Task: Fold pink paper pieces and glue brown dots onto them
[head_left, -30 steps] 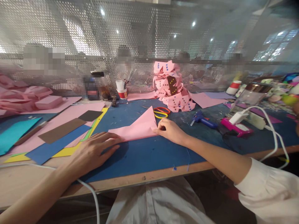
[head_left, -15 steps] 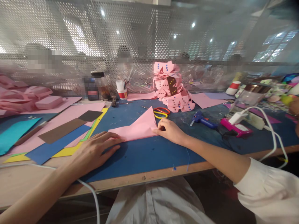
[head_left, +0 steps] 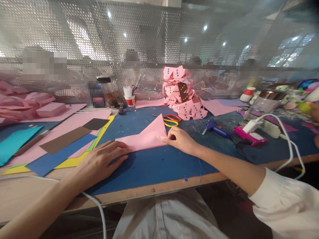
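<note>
A folded sheet of pink paper (head_left: 147, 135) lies on the blue mat (head_left: 149, 169), one corner raised to a point. With its fingers stretched out, my left hand (head_left: 103, 159) rests flat at the sheet's left end, fingertips on the paper. My right hand (head_left: 180, 139) pinches the lower right corner between thumb and forefinger. Just behind the paper are scissors (head_left: 171, 124) with red and yellow handles, their blades partly hidden by the raised corner. Farther back stands a stack of folded pink paper pieces (head_left: 185, 109) with blue, brown and yellow dots.
Left are brown (head_left: 66, 139) and blue strips (head_left: 59, 156) on pink and yellow sheets. On the right lie a blue glue gun (head_left: 215, 128), a magenta power strip (head_left: 250, 136) with white cable, and a clear jar (head_left: 261, 106). A paper cup (head_left: 129, 100) stands by the perforated screen.
Both hands and the pink paper keep almost the same place and pose. The view has shifted very slightly.
</note>
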Tool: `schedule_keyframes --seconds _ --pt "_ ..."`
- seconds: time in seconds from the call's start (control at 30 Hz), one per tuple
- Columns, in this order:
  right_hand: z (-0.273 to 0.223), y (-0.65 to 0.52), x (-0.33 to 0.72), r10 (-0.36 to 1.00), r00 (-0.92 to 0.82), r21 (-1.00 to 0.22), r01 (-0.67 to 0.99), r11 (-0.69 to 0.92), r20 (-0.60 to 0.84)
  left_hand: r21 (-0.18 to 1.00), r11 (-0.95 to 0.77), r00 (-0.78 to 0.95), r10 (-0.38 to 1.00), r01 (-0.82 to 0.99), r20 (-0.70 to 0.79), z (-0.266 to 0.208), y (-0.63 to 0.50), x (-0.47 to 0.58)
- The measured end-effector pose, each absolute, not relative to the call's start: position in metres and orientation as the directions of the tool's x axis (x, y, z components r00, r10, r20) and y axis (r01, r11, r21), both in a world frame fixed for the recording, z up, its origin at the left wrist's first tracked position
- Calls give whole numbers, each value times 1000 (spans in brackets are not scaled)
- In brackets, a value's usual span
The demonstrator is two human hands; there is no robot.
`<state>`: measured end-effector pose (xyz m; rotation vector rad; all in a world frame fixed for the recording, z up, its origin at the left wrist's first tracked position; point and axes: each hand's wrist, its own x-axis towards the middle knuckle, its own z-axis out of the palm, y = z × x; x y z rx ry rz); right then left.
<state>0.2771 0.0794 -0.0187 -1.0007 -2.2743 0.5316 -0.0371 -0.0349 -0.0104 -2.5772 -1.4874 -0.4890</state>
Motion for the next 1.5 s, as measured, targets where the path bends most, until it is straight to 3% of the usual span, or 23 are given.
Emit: schedule_keyframes --seconds 0.73,0.83,0.93,1.03,1.13,1.27,1.5 --pt "-22 79 278 756 -545 -519 556 649 361 -27 -558 540 787 829 298 -2 -41 -31" --pt "-16 75 278 710 -518 -429 567 703 477 -23 -575 553 775 818 308 -3 -40 -31" --pt "-1 62 269 558 -515 -232 564 792 651 -27 -584 563 766 811 310 -5 -39 -33" --pt "14 46 244 442 -622 -154 461 874 646 -34 -585 567 769 811 297 -6 -39 -33" --pt "15 40 212 422 -705 -190 387 902 570 -31 -585 567 770 810 293 -5 -39 -32" --pt "-3 49 184 521 -737 -285 437 853 431 -20 -588 566 769 809 296 -3 -40 -31" --pt "-10 51 178 610 -687 -326 516 792 395 -6 -592 562 762 806 322 -6 -39 -32"
